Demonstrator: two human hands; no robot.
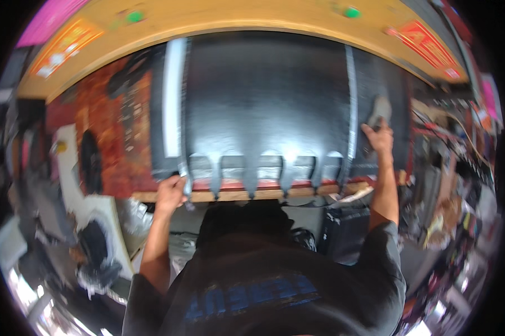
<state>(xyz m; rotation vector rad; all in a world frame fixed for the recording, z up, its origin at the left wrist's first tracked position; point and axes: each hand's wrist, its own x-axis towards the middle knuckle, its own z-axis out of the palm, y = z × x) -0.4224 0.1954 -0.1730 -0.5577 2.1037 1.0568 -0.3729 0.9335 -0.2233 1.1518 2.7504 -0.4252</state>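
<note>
A broad black sheet (pixel 263 95) lies over the work surface in front of me, its near edge cut into tongue-like strips with rounded gaps between them. My left hand (pixel 171 193) is closed at the near left, pinching the end of a narrow strip (pixel 183 168) along the sheet's left side. Farther off at the right, my right hand (pixel 380 137) has its fingers curled at the lower end of a grey sole-shaped piece (pixel 382 106), which lies over the black material. Blur hides how the right fingertips grip it.
A yellow beam (pixel 235 19) with green buttons spans the far side. Left of the sheet is a worn red board (pixel 115 134) carrying dark pieces. A wooden strip (pixel 263 194) edges the near side. Clutter stands at both sides, with a black box (pixel 345 232) below.
</note>
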